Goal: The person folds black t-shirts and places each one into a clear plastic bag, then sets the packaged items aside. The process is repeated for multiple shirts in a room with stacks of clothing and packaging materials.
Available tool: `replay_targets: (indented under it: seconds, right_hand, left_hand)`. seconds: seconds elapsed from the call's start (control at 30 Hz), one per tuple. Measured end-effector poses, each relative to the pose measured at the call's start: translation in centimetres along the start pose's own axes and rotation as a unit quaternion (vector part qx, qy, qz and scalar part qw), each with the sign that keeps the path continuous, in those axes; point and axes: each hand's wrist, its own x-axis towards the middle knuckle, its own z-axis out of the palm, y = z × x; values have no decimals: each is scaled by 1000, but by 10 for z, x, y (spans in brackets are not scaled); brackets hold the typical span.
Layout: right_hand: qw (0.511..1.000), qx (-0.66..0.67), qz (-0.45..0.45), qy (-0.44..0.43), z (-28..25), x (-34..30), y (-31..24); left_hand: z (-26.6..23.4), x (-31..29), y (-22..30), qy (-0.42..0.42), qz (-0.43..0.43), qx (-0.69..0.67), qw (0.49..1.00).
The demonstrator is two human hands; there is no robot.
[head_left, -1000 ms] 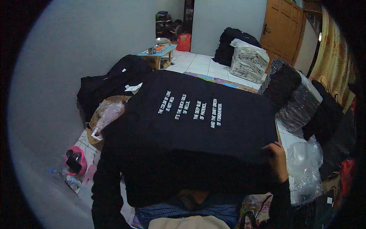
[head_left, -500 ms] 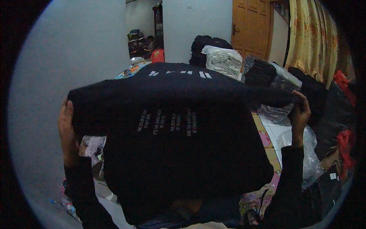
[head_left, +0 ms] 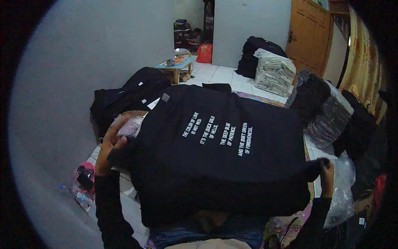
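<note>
A black T-shirt [head_left: 166, 166] with short lines of white print lies spread out in front of me, its near part reaching over my lap. At its left sleeve, my left hand [head_left: 108, 145] holds the cloth, with a finger stretched out beyond it. On the other side, my right hand [head_left: 327, 176] pinches the right sleeve, its fingers closed on the fabric. A small tag [head_left: 166, 97] shows beside the shirt's far left corner. What lies beneath the shirt is mostly hidden.
Dark clothes [head_left: 124, 93] are heaped at the far left. Wrapped pale stacks [head_left: 274, 72] and plastic-covered dark garments [head_left: 319, 108] stand at the right. Clear plastic [head_left: 342, 195] lies beside my right forearm. Farther back are a low table [head_left: 176, 64] and a red bag [head_left: 204, 54].
Both hands have come down with the T-shirt, which was folded over at the top and is now laid out flatter with its print facing up. The view has shifted left.
</note>
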Motion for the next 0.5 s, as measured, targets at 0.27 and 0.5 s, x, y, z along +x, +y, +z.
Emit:
replay_targets:
  seconds: [0.27, 0.5]
  right_hand:
    - [961, -236, 98, 103, 42, 45, 50]
    - [870, -470, 120, 90, 63, -6, 23]
  left_hand:
    - [48, 90, -132, 87, -117, 73, 987]
    - [54, 77, -137, 209, 21, 232, 950]
